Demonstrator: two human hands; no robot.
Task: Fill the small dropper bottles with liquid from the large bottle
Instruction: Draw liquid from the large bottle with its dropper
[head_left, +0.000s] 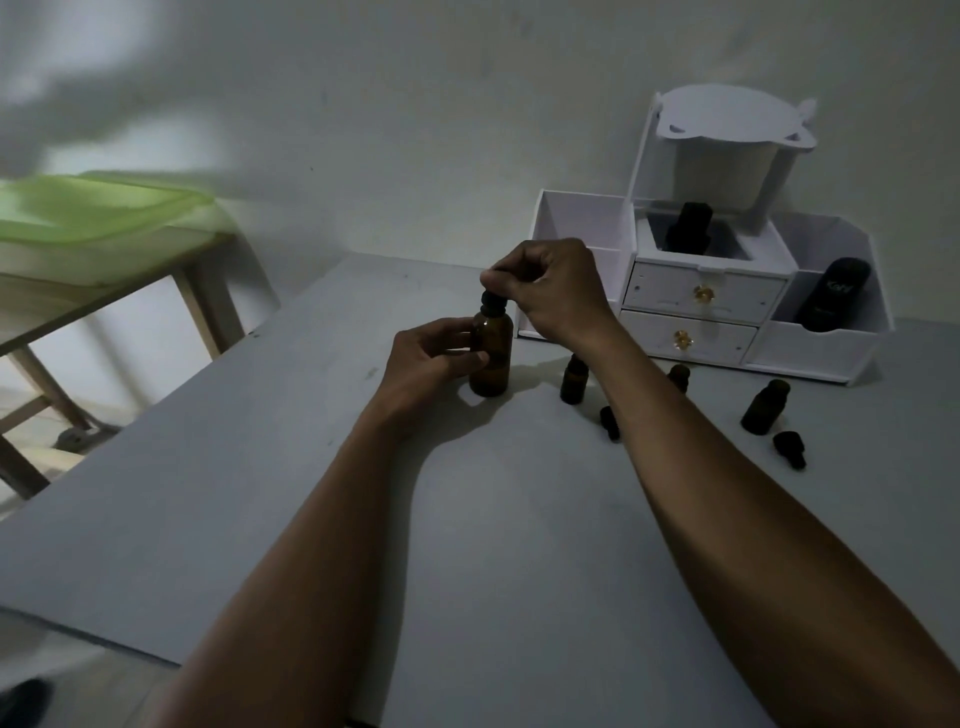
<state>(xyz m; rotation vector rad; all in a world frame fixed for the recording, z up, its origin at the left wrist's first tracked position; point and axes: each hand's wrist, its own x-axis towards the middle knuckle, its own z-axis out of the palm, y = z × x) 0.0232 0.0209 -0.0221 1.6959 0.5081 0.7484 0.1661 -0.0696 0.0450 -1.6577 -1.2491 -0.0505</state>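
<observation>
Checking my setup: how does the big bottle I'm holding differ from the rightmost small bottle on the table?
The large bottle is taller and wider than the small bottle. The large bottle is gripped by the left hand, its top pinched by the right hand; the small bottle stands free, apparently uncapped. Both are upright amber glass.

On our bench the large bottle stands leftmost. Rightward from it we have the first small bottle, the second small bottle half behind a forearm, and the third small bottle. The left cap and right cap lie before them. The organizer sits behind, against the wall.
</observation>
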